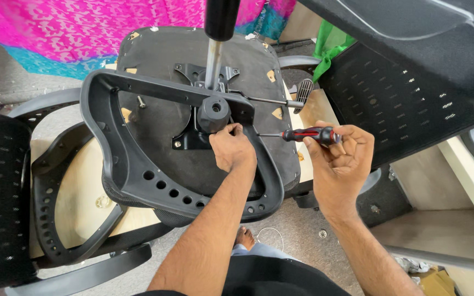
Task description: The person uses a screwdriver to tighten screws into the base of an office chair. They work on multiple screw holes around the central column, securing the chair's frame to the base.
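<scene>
Two hands over upturned chair seat (154,118), left hand (231,147) pinching at black knob (213,113), right hand (338,159) gripping red-black screwdriver (308,134), shaft pointing left

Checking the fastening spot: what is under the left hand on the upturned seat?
The left hand rests on the black metal plate beside the round black knob. The screwdriver tip points beneath it; any screw there is hidden.

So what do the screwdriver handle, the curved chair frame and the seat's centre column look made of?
Screwdriver handle: glossy red and black moulded plastic, possibly rubber-gripped. Curved chair frame: matte black moulded plastic, with punched holes and smooth edges. Centre column: bright bare metal, likely steel, reflective.
</scene>
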